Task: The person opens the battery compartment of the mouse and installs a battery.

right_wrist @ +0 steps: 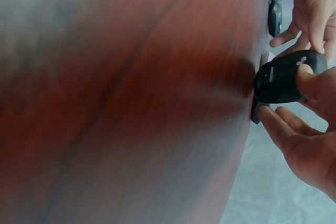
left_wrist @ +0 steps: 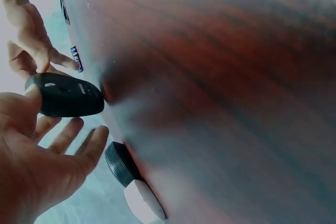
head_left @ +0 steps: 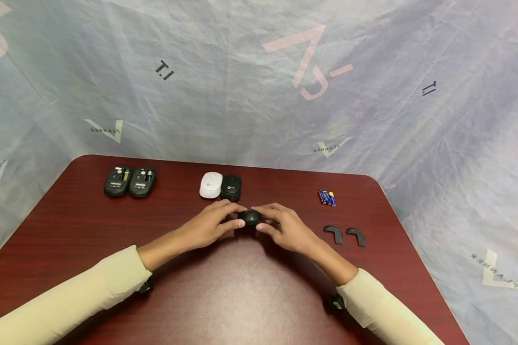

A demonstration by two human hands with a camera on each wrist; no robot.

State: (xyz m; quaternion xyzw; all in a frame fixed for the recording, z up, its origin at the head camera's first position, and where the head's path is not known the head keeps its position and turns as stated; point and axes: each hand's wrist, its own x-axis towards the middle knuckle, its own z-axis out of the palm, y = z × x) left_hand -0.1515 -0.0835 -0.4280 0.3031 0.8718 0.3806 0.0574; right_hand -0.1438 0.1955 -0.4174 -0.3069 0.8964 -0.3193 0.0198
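A black computer mouse (head_left: pixel 250 217) is held between my two hands near the middle of the table, its underside partly facing the wrist cameras. My left hand (head_left: pixel 208 224) pinches one end with thumb and fingertips. From the other side my right hand (head_left: pixel 288 229) grips it; its thumb presses on the mouse (right_wrist: pixel 283 80) in the right wrist view. In the left wrist view the mouse (left_wrist: pixel 73 97) appears raised off the tabletop. Just behind the hands, a white mouse (head_left: pixel 210 185) and another black mouse (head_left: pixel 230 187) sit side by side.
Two black mice (head_left: pixel 117 182) (head_left: pixel 142 182) lie upside down at the back left, battery bays uncovered. Several blue batteries (head_left: pixel 326 198) lie at the right. Nearer the right edge are two curved black covers (head_left: pixel 334 234) (head_left: pixel 357 236). A printed grey cloth (head_left: pixel 224 96) hangs behind the table.
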